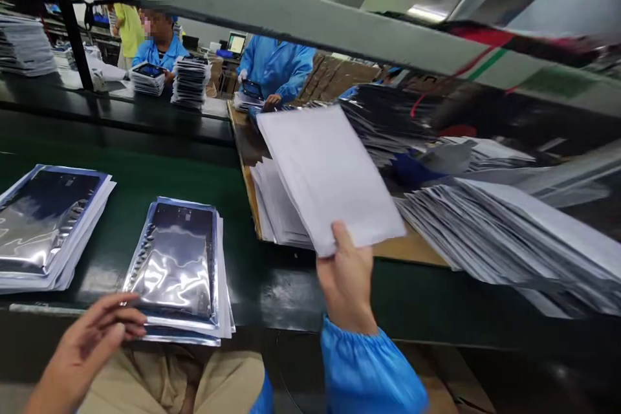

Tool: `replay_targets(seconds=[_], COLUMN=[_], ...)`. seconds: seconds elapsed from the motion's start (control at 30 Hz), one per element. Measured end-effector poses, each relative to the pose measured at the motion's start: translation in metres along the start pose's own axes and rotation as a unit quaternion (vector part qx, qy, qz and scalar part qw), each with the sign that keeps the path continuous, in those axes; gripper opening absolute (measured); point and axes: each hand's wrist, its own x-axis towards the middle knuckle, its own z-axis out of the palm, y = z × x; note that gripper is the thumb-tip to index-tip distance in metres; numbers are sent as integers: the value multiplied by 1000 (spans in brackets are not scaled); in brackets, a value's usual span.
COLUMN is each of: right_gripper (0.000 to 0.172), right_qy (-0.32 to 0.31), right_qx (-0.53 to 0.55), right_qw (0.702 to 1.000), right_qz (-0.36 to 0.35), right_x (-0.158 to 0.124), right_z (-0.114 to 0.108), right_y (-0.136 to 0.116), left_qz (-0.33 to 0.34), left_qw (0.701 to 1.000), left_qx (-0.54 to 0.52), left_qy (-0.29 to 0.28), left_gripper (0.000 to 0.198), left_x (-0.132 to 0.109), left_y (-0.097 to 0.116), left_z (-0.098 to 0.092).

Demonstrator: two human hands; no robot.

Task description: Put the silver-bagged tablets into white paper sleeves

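Note:
My right hand (347,275), in a blue sleeve, grips the lower edge of a white sheet-like packet (334,174), thumb on top. The packet hangs tilted above a pile of white packets (279,207) on a brown board. At the lower left, my left hand (97,343) has its fingers apart and slightly curled, holding nothing. It is beside the lower left corner of a stack topped by a shiny, film-covered dark panel (182,259). Another such stack (53,220) lies farther left on the green surface.
A large leaning pile of packets (514,239) is at the right, with dark packets (378,119) behind. A grey metal beam (233,10) crosses above. Beyond it, people in blue (279,68) (160,52) handle stacks. A black post (72,39) stands at the upper left.

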Motion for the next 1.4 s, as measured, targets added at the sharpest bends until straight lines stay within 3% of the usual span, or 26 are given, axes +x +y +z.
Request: replay_targets(seconds=[0.1, 0.17, 0.27, 0.4, 0.47, 0.5, 0.63, 0.73, 0.83, 0.9, 1.0, 1.1, 1.23, 1.4], right_gripper=[45, 43, 37, 29, 35, 36, 33, 35, 39, 43, 48, 47, 40, 37], right_qy=[9, -10, -48, -58, -53, -86, -241, -289, -304, -300, -300, -318, -324, -346], right_qx=[12, 15, 20, 28, -7, -51, -164, -210, -238, -229, -196, -171, -143, -103], right_qw=[997, 995, 990, 982, 986, 982, 944, 924, 911, 912, 914, 905, 909, 896], right_qz=[70, 97, 129, 176, 155, 158, 154, 138, 145, 163, 191, 223, 220, 258], right_x=[34, 44, 38, -11, -46, -63, -106, -109, -104, -101, -97, -94, -91, -106], right_z=[0, -7, -22, -39, -43, -43, -31, -19, -15, -15, -12, -7, -3, -4], right_y=[29, 37, 30, 22, 33, 41, 80, 95, 98, 97, 95, 92, 84, 74], left_qz=[-8, -15, 1, 30, 52, 62, 52, 44, 74, 64, -9, -90, -106, -84], left_qw=[996, 993, 992, 975, 953, 943, 930, 933, 941, 962, 998, 991, 986, 986], left_qx=[67, 97, 122, 203, 266, 292, 348, 349, 317, 245, 45, -95, -129, -140], left_qy=[-60, -65, -31, 89, 138, 149, 107, 72, 94, 100, 46, -10, 3, 40], left_gripper=[35, 33, 34, 38, 46, 50, 44, 39, 37, 35, 34, 56, 69, 64], left_x=[6, 6, 10, 25, 37, 44, 67, 75, 76, 74, 69, 63, 50, 39], left_y=[1, -5, -11, -12, -15, -17, -21, -14, -3, 4, 16, 23, 24, 21], left_z=[29, 31, 20, 10, 9, 9, 7, 7, 13, 19, 29, 34, 29, 25])
